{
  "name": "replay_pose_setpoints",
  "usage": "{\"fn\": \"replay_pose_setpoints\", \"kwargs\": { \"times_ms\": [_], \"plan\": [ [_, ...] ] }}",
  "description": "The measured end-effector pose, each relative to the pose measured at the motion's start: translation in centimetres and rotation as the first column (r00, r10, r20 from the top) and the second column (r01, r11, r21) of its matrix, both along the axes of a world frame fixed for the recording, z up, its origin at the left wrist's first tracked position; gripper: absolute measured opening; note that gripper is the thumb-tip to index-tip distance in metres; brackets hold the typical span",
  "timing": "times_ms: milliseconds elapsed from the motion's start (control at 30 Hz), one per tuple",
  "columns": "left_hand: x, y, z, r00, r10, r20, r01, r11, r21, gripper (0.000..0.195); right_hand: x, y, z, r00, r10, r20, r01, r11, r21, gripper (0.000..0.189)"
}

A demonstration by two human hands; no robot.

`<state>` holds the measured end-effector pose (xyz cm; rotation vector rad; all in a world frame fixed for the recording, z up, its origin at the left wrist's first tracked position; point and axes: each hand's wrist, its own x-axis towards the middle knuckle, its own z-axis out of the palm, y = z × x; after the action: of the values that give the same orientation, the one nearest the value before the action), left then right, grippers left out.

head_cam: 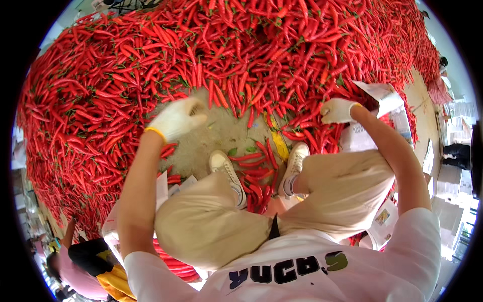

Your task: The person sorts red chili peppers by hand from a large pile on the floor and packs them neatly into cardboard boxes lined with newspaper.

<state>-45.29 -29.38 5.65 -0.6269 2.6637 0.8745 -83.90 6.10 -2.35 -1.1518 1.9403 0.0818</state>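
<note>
A huge heap of red chili peppers [234, 49] with green stems curves around in front of me. My left hand [179, 117], in a white glove with a yellow cuff, hangs over the bare concrete floor; its fingers are curled and apart, with nothing visible in them. At the heap's right edge is my gloved right hand [337, 111], its fingers curled inward above the peppers; whether it holds one cannot be told. Loose peppers [260, 177] lie on the floor between my shoes.
Printed paper [356, 137] lines a spot with peppers by my right forearm. A yellow stripe [278, 141] marks the concrete floor [222, 130]. Neatly laid peppers [177, 264] lie beside my left hip. A person in pink [81, 273] is at the lower left. Boxes [449, 185] stand far right.
</note>
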Motion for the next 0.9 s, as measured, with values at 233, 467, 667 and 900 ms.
{"fn": "replay_pose_setpoints", "kwargs": {
  "times_ms": [233,467,667,900],
  "plan": [
    [2.5,-3.5,-19.3,0.921,0.296,0.253,-0.382,0.813,0.44,0.053,4.1,-9.7,-2.1,0.956,0.286,-0.059,-0.291,0.95,-0.114,0.063],
    [-0.4,-1.7,-29.3,0.747,0.665,-0.028,-0.65,0.738,0.182,0.066,2.0,-30.6,-5.7,0.965,0.087,-0.247,-0.159,0.944,-0.289,0.078],
    [-3.1,-8.6,-31.2,0.461,0.884,-0.074,-0.751,0.434,0.497,0.073,3.6,-41.7,-11.3,0.862,-0.428,-0.271,0.311,0.869,-0.384,0.079],
    [-1.8,-10.9,-33.0,0.255,0.967,-0.003,-0.7,0.187,0.689,0.069,10.1,-34.3,-16.5,0.771,0.407,-0.49,-0.624,0.637,-0.453,0.057]
  ]
}}
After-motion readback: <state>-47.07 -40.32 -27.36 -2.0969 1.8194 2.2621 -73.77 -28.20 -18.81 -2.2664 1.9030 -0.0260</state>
